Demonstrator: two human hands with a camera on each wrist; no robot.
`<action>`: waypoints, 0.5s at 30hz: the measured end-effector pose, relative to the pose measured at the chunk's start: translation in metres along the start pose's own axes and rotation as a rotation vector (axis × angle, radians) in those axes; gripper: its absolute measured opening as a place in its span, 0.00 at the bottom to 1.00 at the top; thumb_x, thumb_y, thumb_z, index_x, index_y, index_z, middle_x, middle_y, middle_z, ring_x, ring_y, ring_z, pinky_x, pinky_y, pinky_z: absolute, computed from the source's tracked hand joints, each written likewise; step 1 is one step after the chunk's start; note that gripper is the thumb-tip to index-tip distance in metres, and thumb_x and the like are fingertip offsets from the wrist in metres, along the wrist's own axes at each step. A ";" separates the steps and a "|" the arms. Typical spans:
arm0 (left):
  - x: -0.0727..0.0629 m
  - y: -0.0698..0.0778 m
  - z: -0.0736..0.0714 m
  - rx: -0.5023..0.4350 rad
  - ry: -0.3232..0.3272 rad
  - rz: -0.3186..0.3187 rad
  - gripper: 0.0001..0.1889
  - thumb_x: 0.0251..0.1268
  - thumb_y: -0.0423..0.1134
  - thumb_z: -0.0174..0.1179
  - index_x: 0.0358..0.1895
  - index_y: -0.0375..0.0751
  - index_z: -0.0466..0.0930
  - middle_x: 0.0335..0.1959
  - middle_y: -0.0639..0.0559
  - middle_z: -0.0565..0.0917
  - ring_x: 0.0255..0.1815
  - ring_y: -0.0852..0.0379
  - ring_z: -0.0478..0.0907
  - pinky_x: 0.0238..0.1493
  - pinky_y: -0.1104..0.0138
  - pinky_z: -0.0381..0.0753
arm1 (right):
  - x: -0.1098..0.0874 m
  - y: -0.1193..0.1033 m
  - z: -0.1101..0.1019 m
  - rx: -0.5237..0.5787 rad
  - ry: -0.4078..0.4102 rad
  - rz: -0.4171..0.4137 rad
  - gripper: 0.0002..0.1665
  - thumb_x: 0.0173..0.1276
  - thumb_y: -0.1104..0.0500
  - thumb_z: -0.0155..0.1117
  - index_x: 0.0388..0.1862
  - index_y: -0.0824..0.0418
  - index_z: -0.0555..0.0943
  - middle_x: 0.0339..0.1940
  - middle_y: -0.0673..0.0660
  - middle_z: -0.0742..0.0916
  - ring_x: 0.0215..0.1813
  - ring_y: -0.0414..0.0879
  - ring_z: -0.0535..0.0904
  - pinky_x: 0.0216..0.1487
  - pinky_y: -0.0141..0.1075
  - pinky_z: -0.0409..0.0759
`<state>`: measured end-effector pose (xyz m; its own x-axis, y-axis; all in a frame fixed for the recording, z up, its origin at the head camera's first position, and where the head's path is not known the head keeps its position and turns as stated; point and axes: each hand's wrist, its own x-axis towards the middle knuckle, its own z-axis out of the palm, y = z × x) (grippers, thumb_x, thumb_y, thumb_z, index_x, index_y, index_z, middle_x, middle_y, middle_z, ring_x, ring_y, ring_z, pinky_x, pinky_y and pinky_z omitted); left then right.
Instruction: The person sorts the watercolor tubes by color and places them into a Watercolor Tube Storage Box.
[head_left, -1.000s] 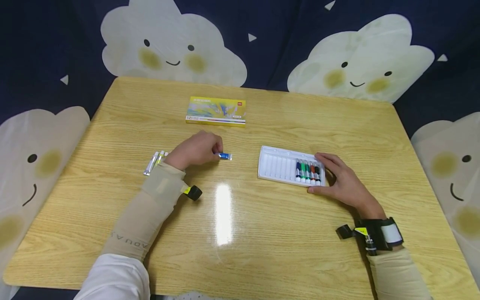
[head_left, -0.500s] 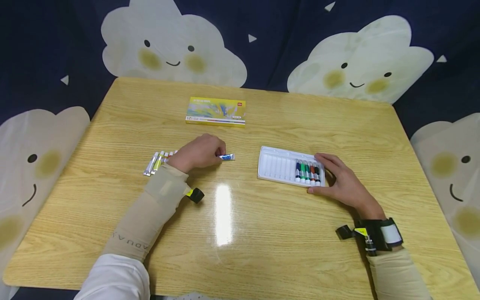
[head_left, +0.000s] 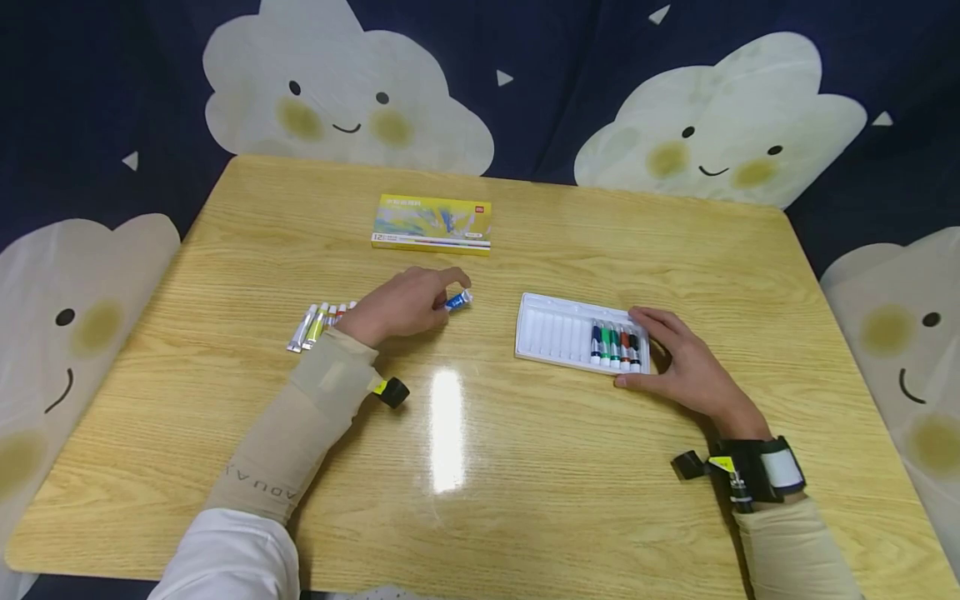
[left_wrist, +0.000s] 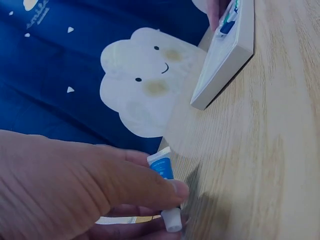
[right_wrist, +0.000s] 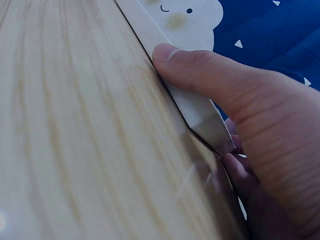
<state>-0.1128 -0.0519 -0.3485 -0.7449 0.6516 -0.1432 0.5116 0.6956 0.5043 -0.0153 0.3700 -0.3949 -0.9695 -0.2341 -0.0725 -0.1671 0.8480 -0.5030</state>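
A small blue paint tube (head_left: 458,300) with a white cap is pinched between thumb and fingers of my left hand (head_left: 405,303); in the left wrist view the tube (left_wrist: 162,167) tilts, its cap end low near the table. At the right, my right hand (head_left: 686,367) grips the end of a white tray (head_left: 551,361), thumb on the near side and fingers on the far side. Several paint tubes (head_left: 616,345), dark blue, green, brown and black, lie in the tray's right slots; its left slots hold none. The right wrist view shows my thumb (right_wrist: 182,62) against the tray wall.
Several more paint tubes (head_left: 311,327), white, yellow and red among them, lie in a row left of my left hand, partly hidden by it. A yellow paint box (head_left: 432,223) lies toward the back of the wooden table (head_left: 525,483). A cloud-patterned curtain (head_left: 536,125) hangs behind.
My left hand has shifted slightly right with the blue paint tube. The tube's outer end has turned up and away, and the index finger has extended. My right hand and the tray stay put.
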 end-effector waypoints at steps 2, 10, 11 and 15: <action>0.001 0.000 0.001 0.006 0.011 0.011 0.27 0.70 0.29 0.59 0.71 0.47 0.73 0.39 0.46 0.85 0.37 0.52 0.77 0.44 0.60 0.78 | 0.000 0.000 0.000 0.002 -0.002 0.001 0.64 0.52 0.38 0.84 0.83 0.52 0.62 0.82 0.59 0.66 0.80 0.65 0.62 0.73 0.66 0.64; 0.004 0.001 0.003 -0.017 0.083 0.033 0.24 0.74 0.32 0.59 0.71 0.44 0.73 0.36 0.47 0.84 0.34 0.53 0.76 0.40 0.61 0.77 | 0.000 0.000 0.001 -0.001 -0.003 0.002 0.65 0.52 0.38 0.84 0.83 0.51 0.61 0.82 0.59 0.66 0.80 0.65 0.62 0.73 0.66 0.64; 0.004 0.002 0.003 -0.019 0.094 0.036 0.24 0.74 0.32 0.60 0.71 0.44 0.73 0.37 0.47 0.84 0.35 0.52 0.77 0.42 0.60 0.78 | 0.000 0.000 0.001 -0.001 -0.004 0.003 0.65 0.52 0.38 0.84 0.83 0.51 0.61 0.82 0.59 0.66 0.80 0.65 0.62 0.73 0.66 0.64; 0.006 0.004 0.003 -0.049 0.129 0.042 0.24 0.73 0.33 0.61 0.71 0.45 0.73 0.44 0.45 0.86 0.42 0.50 0.82 0.48 0.57 0.81 | 0.001 0.001 0.000 0.001 -0.007 0.009 0.65 0.52 0.38 0.84 0.84 0.51 0.61 0.82 0.59 0.66 0.80 0.65 0.62 0.73 0.66 0.63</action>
<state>-0.1142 -0.0445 -0.3502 -0.7737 0.6335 -0.0119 0.5244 0.6507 0.5492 -0.0158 0.3702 -0.3957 -0.9697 -0.2295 -0.0835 -0.1576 0.8495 -0.5036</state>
